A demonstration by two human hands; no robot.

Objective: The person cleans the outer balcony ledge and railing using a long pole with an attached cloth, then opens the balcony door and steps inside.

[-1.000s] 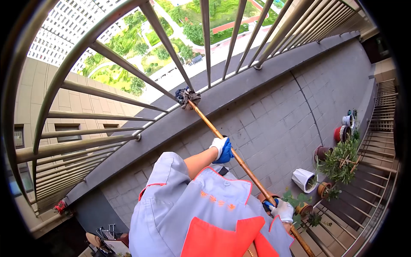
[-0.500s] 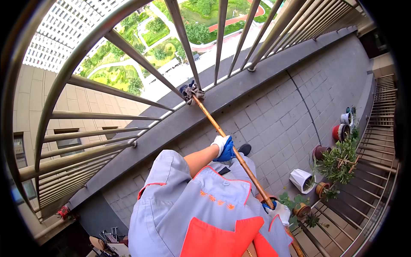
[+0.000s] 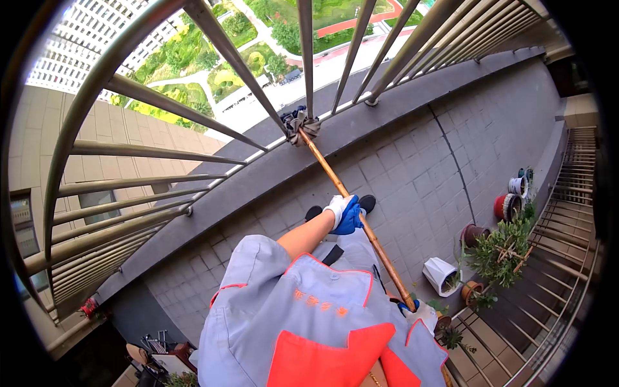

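Note:
A long bamboo pole (image 3: 380, 253) runs diagonally from the railing down to the lower right. Bundled dark and grey-brown cloth (image 3: 300, 126) is at its far end, resting on the grey ledge (image 3: 335, 142) against the railing bars (image 3: 307, 64). My left hand (image 3: 345, 214), in a white and blue glove, is wrapped round the middle of the pole. Lower down, near my body, my right hand (image 3: 420, 313), gloved the same way, grips the pole; the sleeve partly hides it.
Potted plants (image 3: 500, 251), a white pot (image 3: 442, 276) and a red pot (image 3: 507, 207) line the right side by another railing (image 3: 570, 213). Folded items (image 3: 161, 348) lie at the lower left. Greenery (image 3: 180, 58) shows far below, beyond the bars.
The cloth end of the pole has moved to the right along the ledge. My left hand has shifted slightly right with it, and both my shoes now show on the tiles.

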